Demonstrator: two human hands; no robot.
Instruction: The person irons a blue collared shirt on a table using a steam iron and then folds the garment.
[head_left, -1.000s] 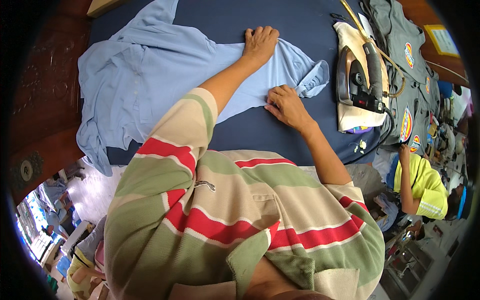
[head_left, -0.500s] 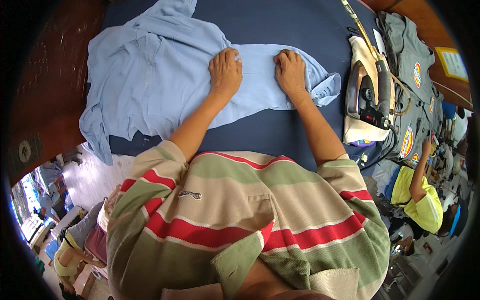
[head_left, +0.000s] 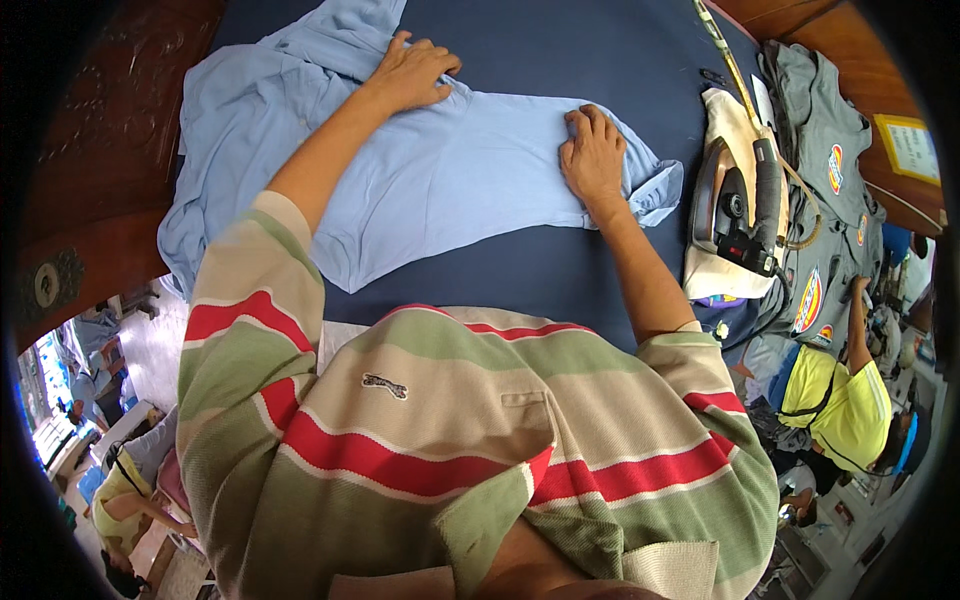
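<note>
One light-blue shirt [head_left: 240, 140] lies spread from the left edge of the tabletop [head_left: 560, 275], its sleeve [head_left: 510, 150] pointing toward the right edge. We judge the step to be smoothing that sleeve; the next move calls for light, even tension. Left grip [head_left: 410, 77]: forearm slanting across the shirt, fingers loosely parted. Right grip [head_left: 597, 155]: palm down near the cuff [head_left: 657, 190], fingers half-curled; we cannot tell whether cloth is pinched.
</note>
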